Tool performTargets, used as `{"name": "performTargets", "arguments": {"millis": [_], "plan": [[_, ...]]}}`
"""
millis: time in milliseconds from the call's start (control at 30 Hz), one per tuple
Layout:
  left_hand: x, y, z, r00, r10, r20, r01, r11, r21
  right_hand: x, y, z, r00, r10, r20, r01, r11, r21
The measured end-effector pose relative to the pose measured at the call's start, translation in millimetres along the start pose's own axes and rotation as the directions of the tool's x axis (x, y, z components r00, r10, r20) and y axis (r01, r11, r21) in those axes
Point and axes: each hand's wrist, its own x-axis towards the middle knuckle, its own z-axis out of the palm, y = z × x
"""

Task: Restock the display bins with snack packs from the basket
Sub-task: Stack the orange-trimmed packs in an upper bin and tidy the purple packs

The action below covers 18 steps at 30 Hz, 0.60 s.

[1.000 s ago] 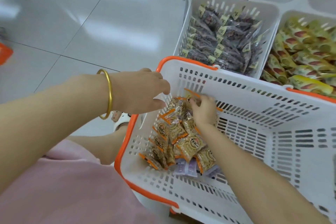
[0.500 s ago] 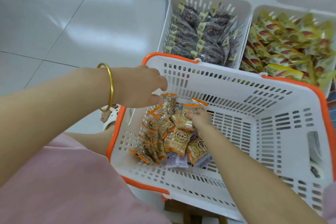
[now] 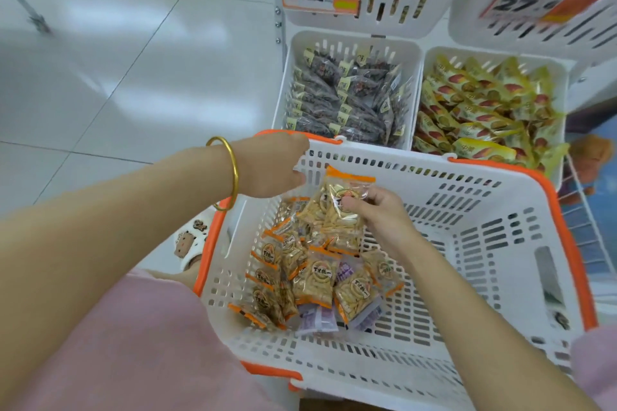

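A white basket with an orange rim [image 3: 484, 197] sits in front of me. Several orange-edged clear snack packs [image 3: 314, 277] lie heaped in its left half. My right hand [image 3: 377, 210] grips a bunch of these packs [image 3: 337, 207], lifted above the heap. My left hand [image 3: 270, 163], a gold bangle on its wrist, holds the basket's far-left corner at the rim. Beyond the basket stand display bins: one with dark packs [image 3: 347, 97], one with yellow packs [image 3: 480, 103].
Two higher white bins [image 3: 394, 0] with price tags 22.8 and 27 hang above the lower ones. A couple of purple packs [image 3: 317, 317] lie under the heap. White tiled floor spreads to the left. A slipper [image 3: 190, 243] shows beside the basket.
My right hand has closed on a bunch of packs and raised it out of the heap. The view has tilted up, showing the upper bins. My left hand stays on the rim.
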Motion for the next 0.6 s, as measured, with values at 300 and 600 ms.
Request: {"name": "performTargets", "arguments": {"millis": [300, 600], "plan": [[10, 26, -9, 0.995, -0.049, 0.093, 0.1, 0.698, -0.709, -39, -82, -30, 0.986, -0.168, 0.007, 0.158, 0.939, 0.304], [4, 33, -22, 0.998, -0.006, 0.056, 0.054, 0.34, -0.939, -49, -98, -42, 0.969, -0.222, -0.11, 0.245, 0.923, 0.298]]}}
